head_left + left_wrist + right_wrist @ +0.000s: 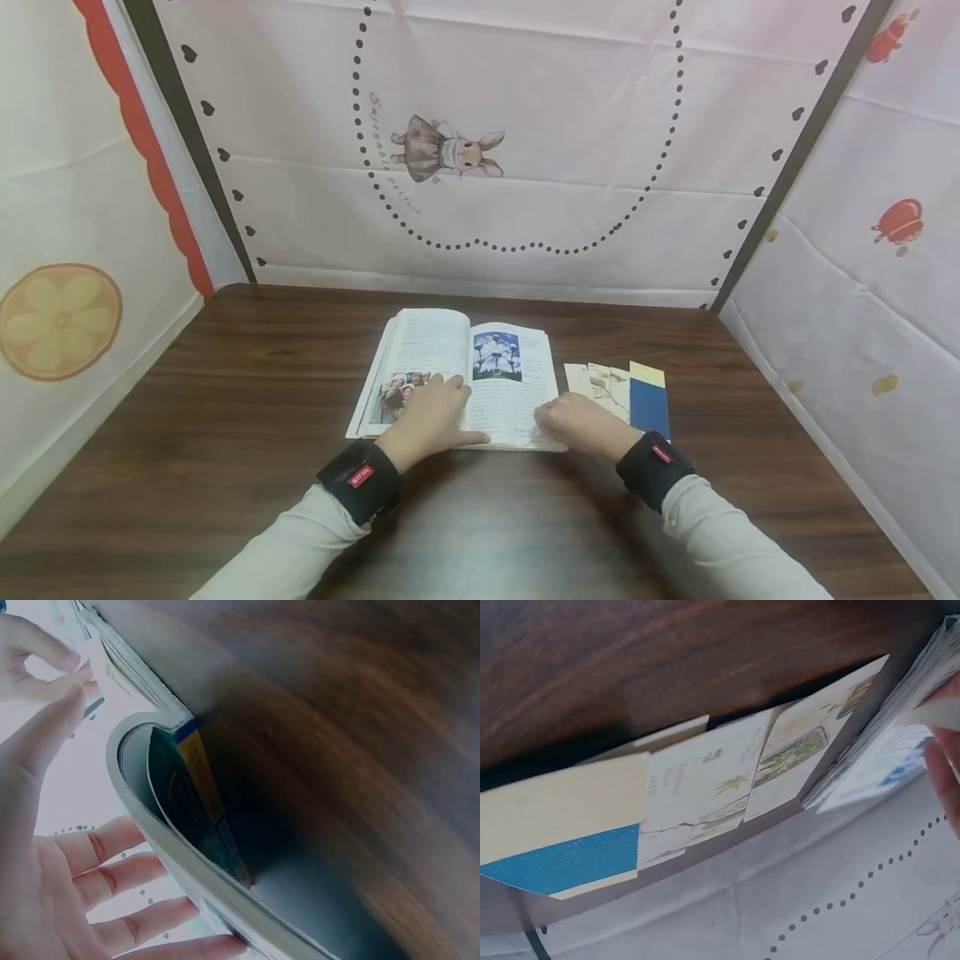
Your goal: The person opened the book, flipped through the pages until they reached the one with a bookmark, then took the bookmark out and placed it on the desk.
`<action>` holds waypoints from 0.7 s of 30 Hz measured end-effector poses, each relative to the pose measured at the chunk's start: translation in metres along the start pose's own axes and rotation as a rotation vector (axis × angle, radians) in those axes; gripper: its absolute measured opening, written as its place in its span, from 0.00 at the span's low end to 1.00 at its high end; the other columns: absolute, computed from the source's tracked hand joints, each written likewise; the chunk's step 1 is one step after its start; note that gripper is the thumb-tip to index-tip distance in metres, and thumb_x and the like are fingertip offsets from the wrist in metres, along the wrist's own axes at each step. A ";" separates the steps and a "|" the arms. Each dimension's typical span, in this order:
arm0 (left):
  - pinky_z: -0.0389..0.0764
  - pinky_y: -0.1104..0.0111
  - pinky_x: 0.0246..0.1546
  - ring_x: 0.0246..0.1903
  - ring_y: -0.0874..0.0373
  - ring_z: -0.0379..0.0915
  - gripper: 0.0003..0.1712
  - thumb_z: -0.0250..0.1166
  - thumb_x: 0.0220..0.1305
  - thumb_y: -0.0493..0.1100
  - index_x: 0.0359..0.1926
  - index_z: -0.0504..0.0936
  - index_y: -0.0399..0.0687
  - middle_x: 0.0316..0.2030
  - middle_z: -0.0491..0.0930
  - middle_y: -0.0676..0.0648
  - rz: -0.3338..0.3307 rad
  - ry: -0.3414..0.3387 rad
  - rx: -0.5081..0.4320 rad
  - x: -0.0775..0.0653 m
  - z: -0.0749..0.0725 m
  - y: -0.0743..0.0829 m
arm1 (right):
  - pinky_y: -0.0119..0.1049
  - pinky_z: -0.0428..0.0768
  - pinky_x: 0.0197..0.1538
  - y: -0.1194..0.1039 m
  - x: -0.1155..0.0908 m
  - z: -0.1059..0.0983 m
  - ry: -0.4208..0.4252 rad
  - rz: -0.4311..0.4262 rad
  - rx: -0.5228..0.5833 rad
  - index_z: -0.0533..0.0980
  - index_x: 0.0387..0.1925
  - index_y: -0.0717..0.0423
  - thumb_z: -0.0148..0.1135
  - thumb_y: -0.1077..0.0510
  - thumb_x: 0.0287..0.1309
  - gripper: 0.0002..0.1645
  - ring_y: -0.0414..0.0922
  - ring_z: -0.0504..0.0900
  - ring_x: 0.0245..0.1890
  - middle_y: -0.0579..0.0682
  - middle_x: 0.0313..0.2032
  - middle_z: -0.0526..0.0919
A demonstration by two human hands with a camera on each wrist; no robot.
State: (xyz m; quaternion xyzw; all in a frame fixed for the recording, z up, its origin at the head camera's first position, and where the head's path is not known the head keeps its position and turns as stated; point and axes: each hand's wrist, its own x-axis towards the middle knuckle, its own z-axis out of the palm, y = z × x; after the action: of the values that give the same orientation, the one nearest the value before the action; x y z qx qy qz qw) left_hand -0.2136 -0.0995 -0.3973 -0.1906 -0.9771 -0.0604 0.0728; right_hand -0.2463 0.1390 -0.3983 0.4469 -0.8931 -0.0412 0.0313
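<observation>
An open book [517,404] lies on the table, with a photo of people on the left page and a blue picture on the right page. My left hand [429,421] rests on the left page, fingers spread and thumb stretched toward the middle; the left wrist view shows its extended fingers [124,881] along the curved pages. At the lower right corner, my right hand [581,423] pinches a page [116,679] between thumb and finger. Part of that hand [946,761] appears at the right wrist view's edge, with the raised paper beside it.
Right of the book lie several overlapping illustrated paper cards [607,387] and a blue-and-yellow card [648,400]. The dark wooden table [262,375] meets printed cloth walls [562,150] at its back and sides.
</observation>
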 end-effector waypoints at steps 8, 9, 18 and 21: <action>0.77 0.58 0.31 0.35 0.47 0.73 0.46 0.68 0.40 0.73 0.45 0.79 0.37 0.40 0.79 0.43 0.038 0.025 0.110 0.002 0.003 0.010 | 0.30 0.81 0.42 -0.002 -0.006 -0.013 0.084 -0.002 0.013 0.82 0.39 0.52 0.72 0.63 0.45 0.15 0.39 0.83 0.33 0.45 0.33 0.87; 0.77 0.58 0.30 0.35 0.47 0.73 0.46 0.67 0.40 0.73 0.45 0.79 0.37 0.39 0.79 0.43 0.039 0.030 0.122 0.003 0.003 0.011 | 0.31 0.81 0.44 -0.003 -0.006 -0.014 0.093 0.010 0.023 0.81 0.40 0.52 0.72 0.62 0.45 0.16 0.39 0.84 0.36 0.45 0.35 0.87; 0.78 0.57 0.31 0.36 0.46 0.74 0.35 0.65 0.49 0.65 0.43 0.79 0.38 0.38 0.78 0.42 0.059 0.031 0.190 0.005 0.006 0.013 | 0.37 0.81 0.48 -0.001 -0.014 -0.018 0.238 0.073 0.095 0.81 0.44 0.56 0.67 0.60 0.53 0.14 0.43 0.83 0.40 0.48 0.38 0.87; 0.80 0.56 0.29 0.36 0.44 0.75 0.32 0.65 0.50 0.62 0.43 0.78 0.37 0.39 0.78 0.41 0.065 0.027 0.236 0.006 0.009 0.014 | 0.38 0.81 0.47 0.000 -0.015 -0.017 0.272 0.070 0.113 0.82 0.43 0.58 0.67 0.61 0.53 0.14 0.44 0.84 0.39 0.50 0.37 0.87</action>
State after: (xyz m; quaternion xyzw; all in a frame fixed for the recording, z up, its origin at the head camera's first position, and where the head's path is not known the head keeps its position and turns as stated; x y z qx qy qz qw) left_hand -0.2150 -0.0831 -0.4039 -0.2114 -0.9696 0.0548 0.1099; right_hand -0.2359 0.1506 -0.3813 0.4179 -0.8966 0.0713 0.1282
